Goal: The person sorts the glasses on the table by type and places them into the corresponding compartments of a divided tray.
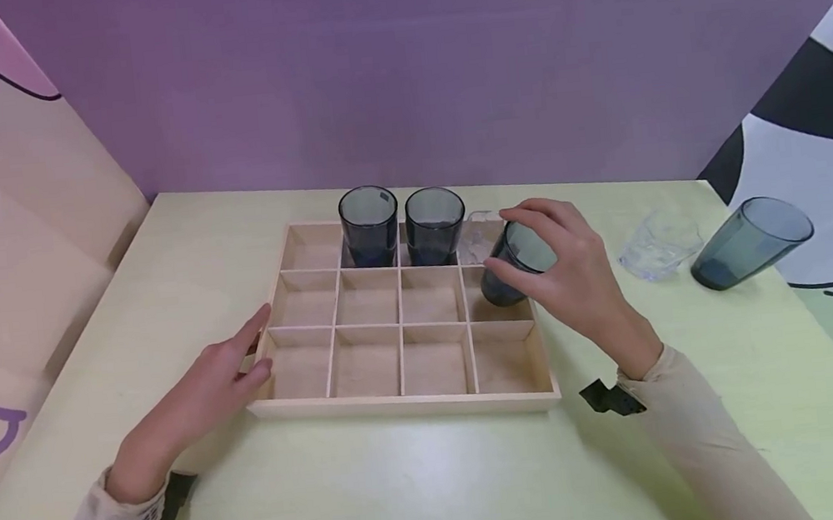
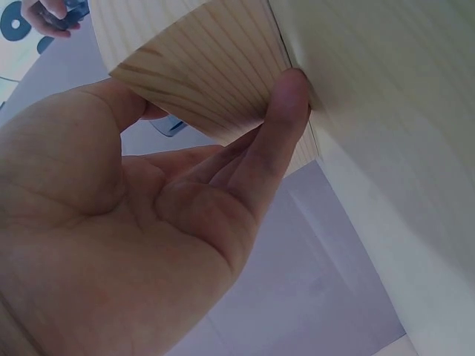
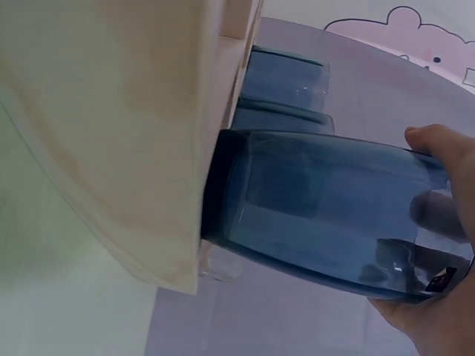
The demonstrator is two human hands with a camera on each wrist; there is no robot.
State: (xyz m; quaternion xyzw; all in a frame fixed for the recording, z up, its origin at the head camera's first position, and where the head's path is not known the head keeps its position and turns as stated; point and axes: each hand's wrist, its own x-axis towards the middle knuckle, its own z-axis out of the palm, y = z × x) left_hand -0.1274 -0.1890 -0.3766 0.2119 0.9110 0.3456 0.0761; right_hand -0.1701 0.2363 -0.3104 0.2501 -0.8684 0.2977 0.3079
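In the head view, a wooden divided box [image 1: 408,407] lies on the table. My right hand [image 1: 576,270] grips a blue-grey drinking glass [image 1: 502,285] by its upper part, thumb on one side and fingers on the other. The glass is over the middle row's rightmost compartment, its base partly behind the box wall in the right wrist view; whether it touches the floor, I cannot tell. Two similar glasses [image 1: 370,231] [image 1: 434,229] stand side by side in the back row, with a clear glass [image 1: 477,242] in the back-right compartment. Against the box's left side, my left hand [image 1: 207,393] rests with extended fingers.
On the table [image 1: 378,490] to the right of the box stand another clear glass [image 1: 658,249] and another blue-grey glass [image 1: 750,243], near the right edge. A purple wall [image 1: 370,89] rises behind the table, and a pale wall [image 1: 20,206] flanks it on the left.
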